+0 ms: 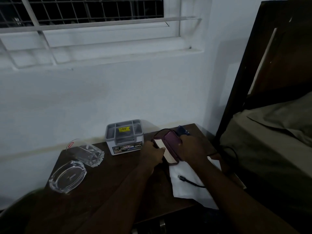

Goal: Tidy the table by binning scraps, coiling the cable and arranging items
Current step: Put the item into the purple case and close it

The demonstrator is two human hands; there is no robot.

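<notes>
A maroon book (170,146) with pale page edges stands on edge at the back right of the dark wooden table (104,191). My left hand (152,155) holds its left side, fingers against the pages. My right hand (192,149) grips its right cover from above. A black cable (189,181) lies with its plug end on a white paper sheet (185,188) under my right forearm; another stretch of it loops behind the book. A blue wrapper scrap (183,130) peeks out behind my right hand.
A grey lidded plastic box (125,138) stands at the back centre. A clear glass tumbler (91,155) lies on its side at the left, with a clear oval glass dish (67,176) in front of it. A bed (270,141) and dark headboard stand at the right.
</notes>
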